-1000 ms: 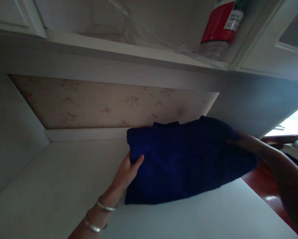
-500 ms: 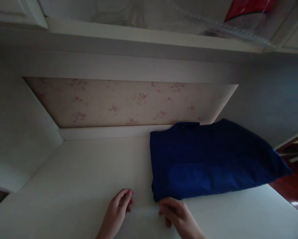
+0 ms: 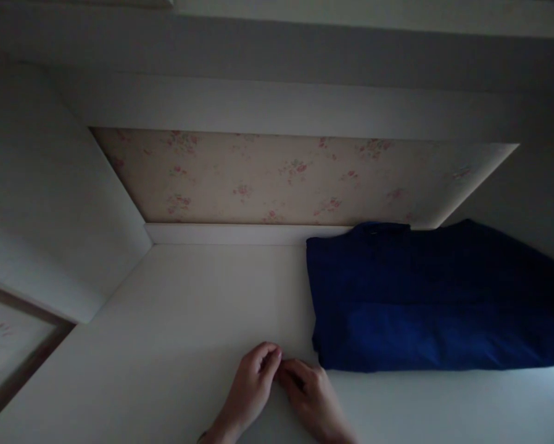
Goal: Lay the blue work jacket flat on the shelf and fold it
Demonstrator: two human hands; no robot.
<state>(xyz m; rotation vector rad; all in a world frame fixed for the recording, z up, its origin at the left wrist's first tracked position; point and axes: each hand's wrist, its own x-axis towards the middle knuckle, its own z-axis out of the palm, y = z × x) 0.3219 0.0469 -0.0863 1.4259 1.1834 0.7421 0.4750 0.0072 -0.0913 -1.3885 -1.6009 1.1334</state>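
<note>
A: Resting on the white shelf board (image 3: 175, 320) in the head view, the left hand (image 3: 252, 388) and the right hand (image 3: 311, 401) sit at the near edge, fingertips touching each other. Can you tell their grip?

B: Both hands have curled fingers, a narrow grip, and neither holds anything that I can see. The light is dim, so finer detail between the fingertips is lost.

A: And the folded dark blue cloth garment (image 3: 434, 296)?

B: It lies flat on the shelf, on the right half, its far edge against the back ledge and its right end running past the right border of the picture. A small collar-like fold shows at its far edge.

A: How close is it to the hands?

B: The right hand is just beside the garment's near left corner, apart from it. The left hand is a little further left.

A: What stands behind?

B: A pale back panel with a small pink floral pattern (image 3: 281, 179) closes the far side, and white side walls (image 3: 41, 203) frame the shelf.
</note>
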